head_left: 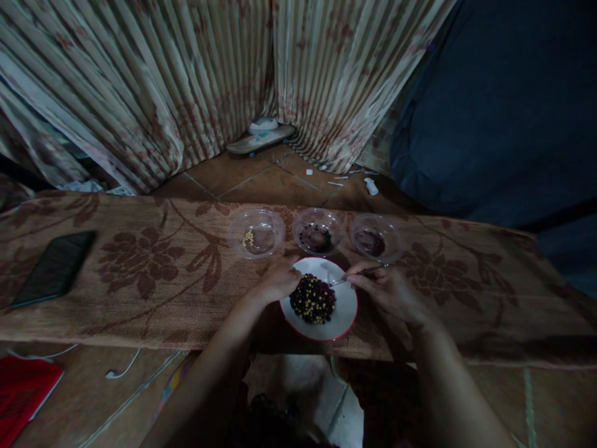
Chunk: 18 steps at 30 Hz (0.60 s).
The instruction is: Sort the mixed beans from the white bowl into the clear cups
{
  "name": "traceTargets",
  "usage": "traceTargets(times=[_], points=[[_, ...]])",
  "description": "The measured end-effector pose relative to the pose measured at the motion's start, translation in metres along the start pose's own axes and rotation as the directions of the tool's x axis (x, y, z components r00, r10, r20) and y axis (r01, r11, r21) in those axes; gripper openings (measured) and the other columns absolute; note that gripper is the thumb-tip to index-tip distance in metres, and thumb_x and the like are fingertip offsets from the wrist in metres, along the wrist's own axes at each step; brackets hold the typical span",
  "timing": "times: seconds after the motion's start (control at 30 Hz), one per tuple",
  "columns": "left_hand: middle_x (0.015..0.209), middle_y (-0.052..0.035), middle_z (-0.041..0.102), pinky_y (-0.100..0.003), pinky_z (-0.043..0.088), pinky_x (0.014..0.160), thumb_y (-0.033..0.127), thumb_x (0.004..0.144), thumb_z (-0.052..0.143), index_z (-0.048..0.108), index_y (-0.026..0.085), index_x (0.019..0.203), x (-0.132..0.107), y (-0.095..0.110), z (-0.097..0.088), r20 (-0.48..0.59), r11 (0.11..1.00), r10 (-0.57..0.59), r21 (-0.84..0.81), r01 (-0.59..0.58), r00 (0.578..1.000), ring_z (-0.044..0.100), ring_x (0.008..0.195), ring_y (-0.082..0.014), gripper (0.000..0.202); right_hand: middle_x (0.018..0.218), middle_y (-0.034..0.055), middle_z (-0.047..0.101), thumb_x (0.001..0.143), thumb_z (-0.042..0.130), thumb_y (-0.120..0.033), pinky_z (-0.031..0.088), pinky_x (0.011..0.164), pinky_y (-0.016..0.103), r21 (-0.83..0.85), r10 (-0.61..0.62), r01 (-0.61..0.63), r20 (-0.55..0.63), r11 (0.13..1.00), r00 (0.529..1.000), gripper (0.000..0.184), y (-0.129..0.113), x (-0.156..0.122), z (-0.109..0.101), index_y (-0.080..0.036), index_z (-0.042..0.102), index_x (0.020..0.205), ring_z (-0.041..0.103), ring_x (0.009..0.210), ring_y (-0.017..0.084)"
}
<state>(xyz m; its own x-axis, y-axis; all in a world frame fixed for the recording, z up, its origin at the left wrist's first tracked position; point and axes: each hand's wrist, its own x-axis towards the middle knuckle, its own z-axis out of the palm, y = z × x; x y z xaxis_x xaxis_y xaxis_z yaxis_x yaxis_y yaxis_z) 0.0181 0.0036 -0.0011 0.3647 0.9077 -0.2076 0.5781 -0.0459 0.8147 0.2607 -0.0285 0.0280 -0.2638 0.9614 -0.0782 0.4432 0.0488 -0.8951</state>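
Observation:
A white plate [342, 308] with a red rim holds a heap of mixed dark and pale beans [313, 299]. My left hand [278, 280] rests closed on the plate's left rim, steadying it. My right hand [385, 287] pinches thin metal tweezers [339, 281] whose tips reach the beans from the right. Behind the plate stand three clear plastic bowls: the left bowl [256, 232] has a few pale beans, the middle bowl [318, 231] dark beans, the right bowl [375, 237] reddish beans.
A brown floral cloth [140, 274] covers the low table. A dark phone [55, 267] lies at its left end. Striped curtains [186, 81] hang behind, with a sandal [261, 138] on the tiled floor. A red item [21, 392] and a white cable [122, 370] lie lower left.

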Motion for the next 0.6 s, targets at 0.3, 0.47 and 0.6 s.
traceTargets(times=[0.3,0.47,0.6], points=[[0.092,-0.0071,0.07,-0.034,0.05,0.079,0.01,0.078,0.042,0.062,0.017,0.099,0.0,-0.002,0.0,0.017,1.0,-0.008,0.005,0.008,1.0,0.064,0.082,-0.0205,0.03,0.065,0.002,0.068,0.078,0.07,-0.039,0.053,0.062,0.028,0.064,-0.136,0.179,-0.42,0.982,0.897,0.021,-0.007,0.0,-0.028,-0.019,0.069,0.075,0.064,0.062,0.016],[0.104,-0.0099,0.069,-0.036,0.047,0.089,0.012,0.078,0.041,0.062,0.017,0.101,0.001,-0.001,-0.002,-0.017,0.998,-0.007,0.068,0.008,1.0,0.063,0.097,-0.0238,0.03,0.062,0.0018,0.066,0.071,0.073,-0.046,0.05,0.05,0.028,0.14,0.043,0.098,-0.758,0.985,0.651,0.03,0.014,0.013,-0.05,-0.017,0.064,0.073,0.063,0.053,0.017],[0.102,-0.0103,0.069,-0.036,0.048,0.087,0.012,0.078,0.04,0.062,0.015,0.101,0.002,-0.001,-0.002,0.016,0.998,-0.009,0.066,0.008,1.0,0.064,0.094,-0.0234,0.032,0.064,0.0027,0.067,0.069,0.074,-0.045,0.049,0.048,0.027,0.15,0.068,0.088,-0.798,0.985,0.599,0.032,0.02,0.019,-0.05,-0.016,0.066,0.076,0.064,0.055,0.017]])
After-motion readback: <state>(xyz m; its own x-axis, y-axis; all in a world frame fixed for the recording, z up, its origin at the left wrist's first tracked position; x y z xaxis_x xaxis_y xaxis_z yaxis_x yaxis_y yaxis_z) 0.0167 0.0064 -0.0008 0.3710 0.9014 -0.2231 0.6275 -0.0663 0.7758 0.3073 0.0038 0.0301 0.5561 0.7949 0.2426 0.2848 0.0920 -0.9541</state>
